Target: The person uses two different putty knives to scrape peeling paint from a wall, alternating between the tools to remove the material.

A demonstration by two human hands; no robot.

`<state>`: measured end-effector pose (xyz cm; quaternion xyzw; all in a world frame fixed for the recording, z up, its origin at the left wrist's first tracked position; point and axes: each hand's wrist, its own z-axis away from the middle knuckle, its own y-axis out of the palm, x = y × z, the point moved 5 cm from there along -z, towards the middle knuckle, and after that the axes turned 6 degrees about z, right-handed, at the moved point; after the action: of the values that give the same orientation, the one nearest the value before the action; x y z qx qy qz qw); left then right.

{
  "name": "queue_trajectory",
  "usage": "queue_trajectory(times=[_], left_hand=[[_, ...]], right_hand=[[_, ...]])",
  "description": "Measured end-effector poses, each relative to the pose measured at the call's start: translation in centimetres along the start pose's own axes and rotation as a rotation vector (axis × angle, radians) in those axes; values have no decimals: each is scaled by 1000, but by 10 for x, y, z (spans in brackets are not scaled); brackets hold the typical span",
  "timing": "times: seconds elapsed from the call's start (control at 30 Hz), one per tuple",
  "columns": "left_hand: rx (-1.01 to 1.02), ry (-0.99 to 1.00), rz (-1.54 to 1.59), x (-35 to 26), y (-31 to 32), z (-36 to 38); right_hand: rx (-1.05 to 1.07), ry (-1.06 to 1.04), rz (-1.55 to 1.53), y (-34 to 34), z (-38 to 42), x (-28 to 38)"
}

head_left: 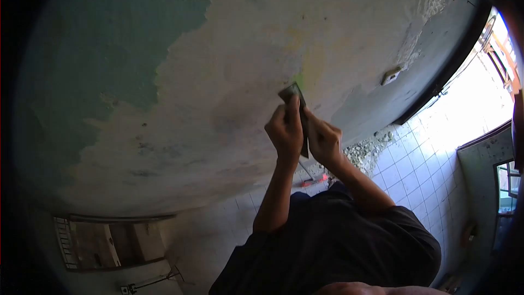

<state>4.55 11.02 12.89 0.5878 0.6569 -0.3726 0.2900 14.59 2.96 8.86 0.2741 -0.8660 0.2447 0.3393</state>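
Both your forearms reach up from the dark short-sleeved shirt (349,240), elbows bent, hands meeting before the wall. Your left hand (286,134) grasps a dark grey, flat, straight-edged strip (304,125), thumb laid along its upper end. Your right hand (326,141) curls against the strip's other side; its fingertips are hidden, so whether it grips cannot be told. The strip's middle is partly covered, and contact with the wall is unclear. Below, a pinkish-red object (315,181) is hard to make out; glare washes out the doorway (477,104). Patchy green-and-off-white wall (180,93) spreads around your hands, with a pale switch plate (391,76) to their right. Grey rubble (363,153) edges the white tiled floor (417,158).
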Motion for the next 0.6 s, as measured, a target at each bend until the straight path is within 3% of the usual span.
queue_trajectory(times=[0.03, 0.2, 0.33, 0.43, 0.6], left_hand=[[-7, -12, 105, 11, 4, 4], [-5, -19, 33, -4, -2, 2], [-29, 75, 68, -5, 4, -5], [20, -58, 61, -20, -2, -19], [1, 27, 33, 2, 5, -1]], right_hand=[[-27, -26, -34, 0, 1, -3], [18, 57, -10, -3, 3, 7], [-15, -16, -41, -1, -6, 1], [25, 33, -16, -4, -3, 14], [26, 64, -2, -5, -2, 2]])
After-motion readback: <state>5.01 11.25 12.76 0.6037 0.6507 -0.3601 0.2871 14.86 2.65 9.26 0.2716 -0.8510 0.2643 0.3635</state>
